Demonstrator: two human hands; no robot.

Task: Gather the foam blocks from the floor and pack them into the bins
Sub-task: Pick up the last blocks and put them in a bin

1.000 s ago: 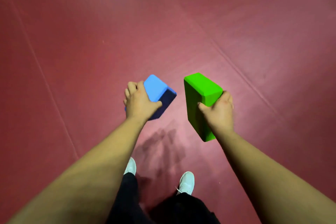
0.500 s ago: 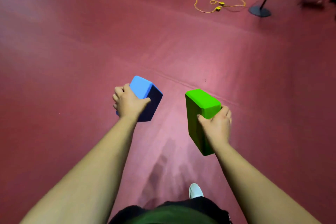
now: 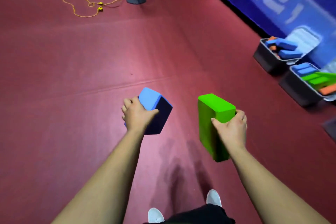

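you are carrying 2 blocks above the floor [image 3: 91, 78]: left hand [image 3: 138, 114] grip clamped round the blue block [image 3: 151, 101], right hand [image 3: 231, 129] round the green block [image 3: 216, 105]. you should be turning right toward the bins [image 3: 298, 91], squeezing firmly.

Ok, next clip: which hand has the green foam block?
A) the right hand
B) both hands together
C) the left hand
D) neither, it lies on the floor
A: the right hand grips the green foam block by its upper end, clear of the floor, while the left hand holds the blue foam block.
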